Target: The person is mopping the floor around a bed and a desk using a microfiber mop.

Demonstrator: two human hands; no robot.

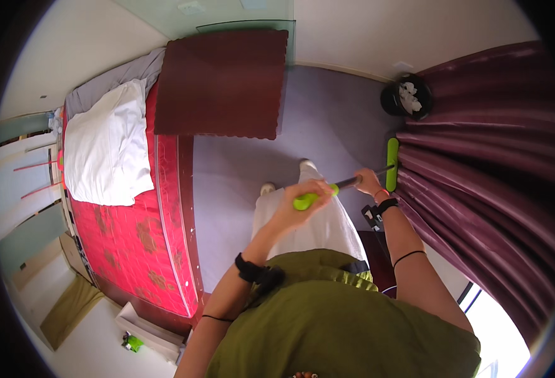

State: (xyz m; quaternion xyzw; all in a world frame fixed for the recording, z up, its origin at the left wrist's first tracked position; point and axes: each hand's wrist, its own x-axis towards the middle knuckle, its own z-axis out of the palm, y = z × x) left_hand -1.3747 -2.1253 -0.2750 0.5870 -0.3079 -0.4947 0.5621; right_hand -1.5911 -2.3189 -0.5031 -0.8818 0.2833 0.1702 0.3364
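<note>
A long-handled broom (392, 160) slants across in front of me, with a lime-green head and a grey pole. Its head rests at the foot of the purple curtain (479, 126); the underside is hidden. My left hand (302, 200) is closed around the green grip at the pole's upper end, above my white trousers (315, 220). Farther down the pole, my right hand (370, 181) is wrapped round the grey part, nearer the head. Dark straps with small devices sit on both wrists.
A black bin (406, 97) with crumpled white paper stands at the far right by the curtain. On the left is a bed with a red patterned mattress (135, 239) and white pillow (110, 148). A dark brown table (224, 85) stands ahead over grey floor (334, 113).
</note>
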